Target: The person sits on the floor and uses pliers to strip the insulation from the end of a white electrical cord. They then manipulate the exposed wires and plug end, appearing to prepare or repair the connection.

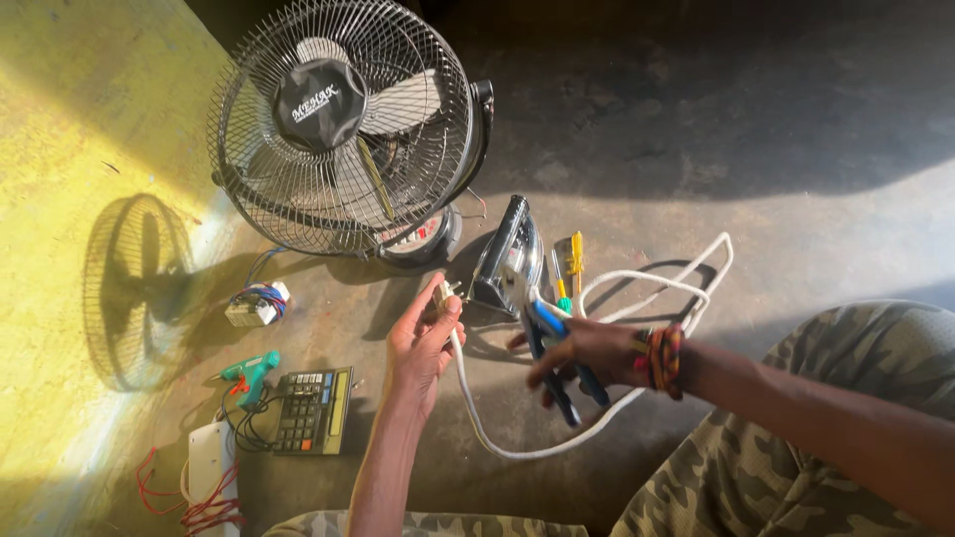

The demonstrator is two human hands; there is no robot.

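Low over the concrete floor [696, 119], just in front of my knees, I hold the plug [444, 295] at the end of the white cord [477, 418] in my left hand [423, 343], pinched between thumb and fingertips with the palm turned up and the wrist bent back toward me. My right hand [587, 353] is closed around the blue-handled pliers [557, 368], knuckles up, forearm reaching across from the right, the tool's nose pointing down toward the cord. To my mind the work goes best if I keep the plug steady and turned to the light, bring the pliers in square, and grip only the small part I mean to, so the casing does not crack. The cord loops away behind my right hand toward the clothes iron [507, 259] standing near the fan [343, 129]. Screwdrivers [567, 268] lie just beside the iron.
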